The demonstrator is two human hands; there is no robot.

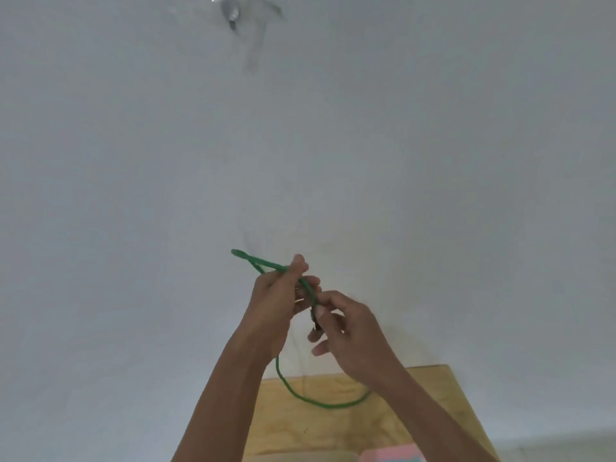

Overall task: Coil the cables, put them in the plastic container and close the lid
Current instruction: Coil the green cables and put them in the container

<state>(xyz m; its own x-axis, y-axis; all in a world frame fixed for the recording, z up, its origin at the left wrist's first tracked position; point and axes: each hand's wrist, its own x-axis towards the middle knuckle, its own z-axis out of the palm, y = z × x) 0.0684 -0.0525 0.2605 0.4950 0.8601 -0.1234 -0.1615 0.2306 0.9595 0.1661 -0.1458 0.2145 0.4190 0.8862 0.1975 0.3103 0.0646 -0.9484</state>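
A thin green cable (pixel 313 400) is held up in front of a white wall. My left hand (pixel 278 301) grips a folded part of it, and a narrow loop pokes out up and to the left of the fist. My right hand (pixel 346 325) pinches the cable's dark plug end between thumb and fingers, just right of the left hand. The slack hangs down in a curve over the wooden table (pixel 430 405). At the bottom edge a pale translucent rim (pixel 300 456), perhaps the plastic container, is barely in view.
A pink object (pixel 391 453) lies at the table's near edge, beside the pale rim. A plain white wall (pixel 133 195) fills most of the view, with a blurred metal fixture (pixel 233 11) at the top. The table's right edge runs diagonally down the right.
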